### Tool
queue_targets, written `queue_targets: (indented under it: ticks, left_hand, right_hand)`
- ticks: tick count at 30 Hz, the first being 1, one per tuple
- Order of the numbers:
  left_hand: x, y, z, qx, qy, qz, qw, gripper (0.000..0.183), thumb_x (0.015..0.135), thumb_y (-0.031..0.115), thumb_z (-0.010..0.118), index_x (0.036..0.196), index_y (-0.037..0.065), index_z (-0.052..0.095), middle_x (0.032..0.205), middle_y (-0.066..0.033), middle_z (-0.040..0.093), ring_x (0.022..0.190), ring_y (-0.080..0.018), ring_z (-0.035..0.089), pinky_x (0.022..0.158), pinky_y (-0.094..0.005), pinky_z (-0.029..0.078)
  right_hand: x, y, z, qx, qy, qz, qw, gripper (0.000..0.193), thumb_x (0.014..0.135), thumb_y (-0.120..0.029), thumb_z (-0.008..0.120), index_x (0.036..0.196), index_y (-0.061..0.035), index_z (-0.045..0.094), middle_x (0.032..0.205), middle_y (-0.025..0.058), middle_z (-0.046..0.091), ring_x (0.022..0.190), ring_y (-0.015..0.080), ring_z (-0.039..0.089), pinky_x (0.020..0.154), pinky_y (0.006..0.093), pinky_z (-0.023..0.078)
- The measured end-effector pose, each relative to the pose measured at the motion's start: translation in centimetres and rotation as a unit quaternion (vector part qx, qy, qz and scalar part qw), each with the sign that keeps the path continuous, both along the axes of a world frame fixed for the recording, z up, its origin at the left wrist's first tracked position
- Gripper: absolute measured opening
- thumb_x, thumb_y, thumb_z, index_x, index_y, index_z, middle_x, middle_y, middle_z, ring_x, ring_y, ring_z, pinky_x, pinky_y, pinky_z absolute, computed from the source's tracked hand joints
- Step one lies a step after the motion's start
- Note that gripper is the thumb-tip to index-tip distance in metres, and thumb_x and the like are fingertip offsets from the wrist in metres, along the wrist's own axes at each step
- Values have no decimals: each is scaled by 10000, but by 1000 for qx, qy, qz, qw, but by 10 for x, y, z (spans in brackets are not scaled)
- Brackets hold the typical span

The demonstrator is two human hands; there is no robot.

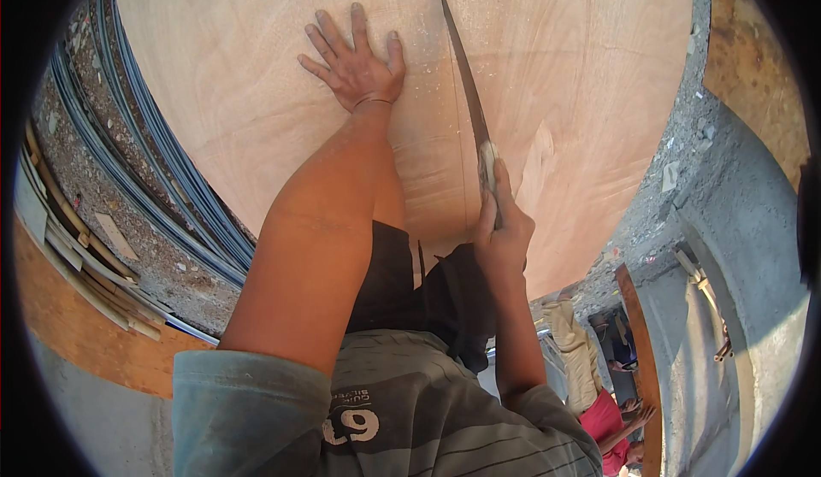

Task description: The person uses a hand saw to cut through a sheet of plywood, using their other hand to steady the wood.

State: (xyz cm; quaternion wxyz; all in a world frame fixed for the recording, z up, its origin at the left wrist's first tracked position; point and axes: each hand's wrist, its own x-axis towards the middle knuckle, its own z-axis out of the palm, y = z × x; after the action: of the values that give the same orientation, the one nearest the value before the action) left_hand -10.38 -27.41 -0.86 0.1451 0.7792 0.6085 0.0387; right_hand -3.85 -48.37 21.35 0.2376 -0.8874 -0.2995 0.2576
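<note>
While L hand (355,62) steadies plywood (256,118) — saw (466,92) cuts.

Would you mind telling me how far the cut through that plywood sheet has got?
Done: a cut line runs up the plywood sheet. In hand: the right hand grips the saw in that line, the left hand pressing flat. Left: the uncut stretch near the person.

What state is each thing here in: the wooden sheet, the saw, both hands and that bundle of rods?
Plywood sheet: lying flat, cut part-way along a line down its middle.
Saw: blade standing in the cut, handle gripped.
Left hand: open, fingers spread, pressed flat on the sheet.
Right hand: closed round the saw handle.
Steel rods: bundled, lying on the ground beside the sheet.
</note>
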Motion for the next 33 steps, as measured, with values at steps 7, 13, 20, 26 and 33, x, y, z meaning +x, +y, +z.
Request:
queue_targets:
  ticks: [7,13,20,26,33]
  left_hand:
    - [13,-4,4,-13,-2,-13,1000,753,980,600,531,1644,276,388,1761,-199,131,1634,-428,24,1246,-703,-72]
    - [2,0,-1,-1,1,-5,1000,755,980,602,533,1644,275,388,1761,-196,132,1635,-421,17,1251,-690,-77]
    - [9,-1,4,-6,-1,-16,1000,745,984,590,534,1643,275,390,1760,-197,135,1634,-429,18,1246,-704,-62]
    - [4,-6,2,1,-7,-11,1000,733,984,586,536,1634,272,405,1758,-196,139,1632,-433,29,1244,-708,-53]
    - [9,-1,2,4,-14,-9,1000,752,985,602,523,1647,272,389,1759,-196,140,1631,-436,31,1247,-704,-65]
  right_hand:
    - [44,76,-51,6,5,-1,1000,482,982,16,632,1459,-54,628,812,235,709,536,320,616,570,399,499]
    - [22,40,-34,15,38,-33,999,468,988,15,623,1452,-40,634,824,249,710,598,293,671,586,388,511]
    - [21,15,-32,29,-7,8,1000,472,993,9,616,1464,-33,624,831,240,724,592,304,665,582,379,515]
    - [34,66,-62,25,24,-26,999,436,1018,-29,610,1451,-76,639,803,267,678,593,291,673,584,380,517]
    - [-4,-33,-3,-6,-7,7,1000,422,1003,27,612,1426,42,621,1094,257,762,714,291,763,641,316,563]
